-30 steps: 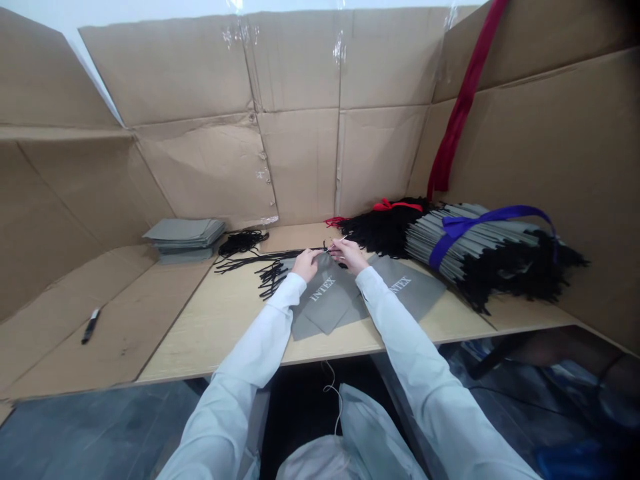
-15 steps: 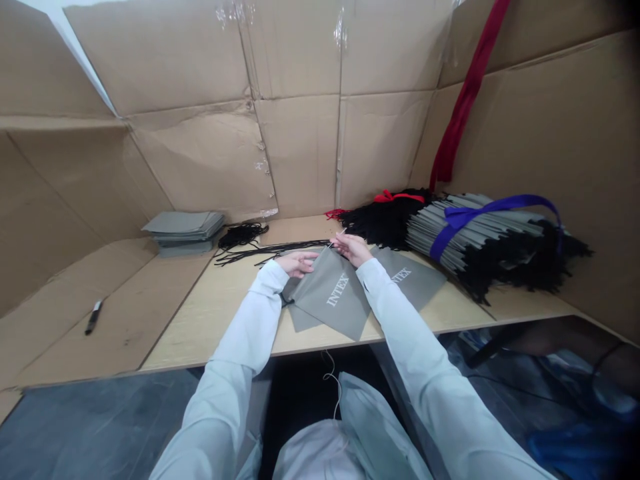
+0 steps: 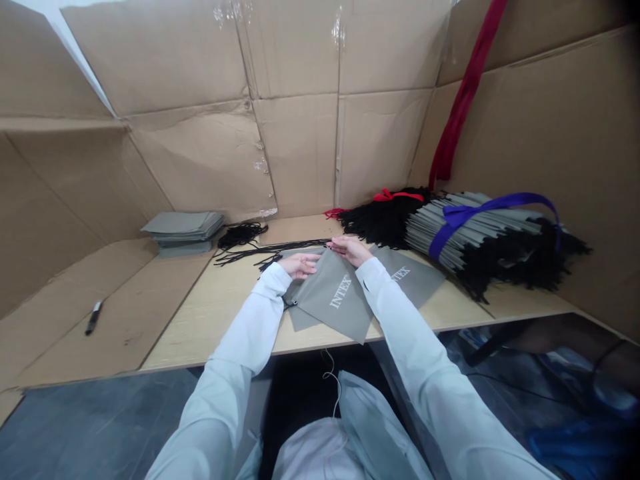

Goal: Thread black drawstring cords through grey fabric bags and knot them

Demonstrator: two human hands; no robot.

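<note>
A grey fabric pouch (image 3: 353, 320) with white INTEX lettering lies slanted at the table's front, over other grey pouches. The fingers of my left hand (image 3: 299, 266) are closed on its upper left edge. At its top corner my right hand (image 3: 353, 251) pinches the fabric; a small shiny tip shows by the fingertips, too little to name. A short black cord end (image 3: 290, 304) sticks out at the pouch's left corner. Under my right forearm lies another INTEX pouch (image 3: 426, 283). Loose black cords (image 3: 280, 247) stretch out behind my left hand.
A stack of grey pouches (image 3: 184, 235) and a heap of black cord (image 3: 241, 233) stand at the back left. To the right are black cords (image 3: 383, 220) tied in red and a pouch bundle (image 3: 430, 230) tied in purple. A marker (image 3: 93, 319) lies left. Cardboard walls (image 3: 300, 147) surround the table.
A thin pale rod that stuck up past my right fingertips no longer shows there. The pouch has shifted slightly right and toward me, and my left hand has moved slightly right with it.
</note>
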